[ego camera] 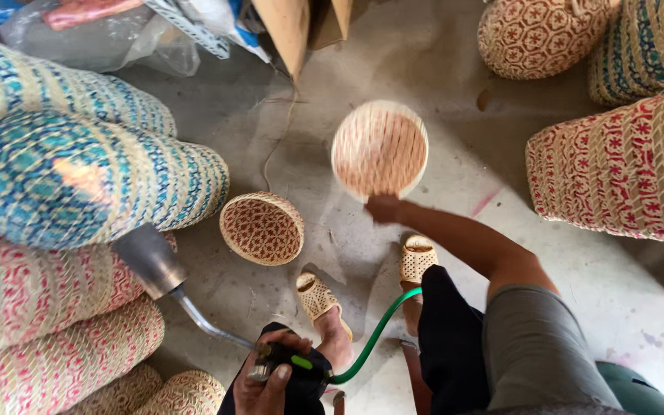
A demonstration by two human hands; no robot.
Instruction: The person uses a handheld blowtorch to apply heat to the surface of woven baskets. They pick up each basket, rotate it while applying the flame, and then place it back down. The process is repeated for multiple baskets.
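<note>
Floor: I look down on a bare grey concrete floor (393, 69), scuffed, with a pink paint streak (486, 203) right of centre.
Left side: I see stacked woven baskets, blue ones (78, 165) on top of pink-patterned ones (36, 323), crowding the edge.
Right side: red-patterned baskets (616, 169) lie on their sides; a round red one (539, 34) and blue ones (655, 42) sit in the top corner.
Top edge: clear plastic bags (101, 34), a perforated metal bar (186, 27) and cardboard (290, 27) lean against each other.
Light: soft daylight, brighter at lower right, with faint shadows.
</note>
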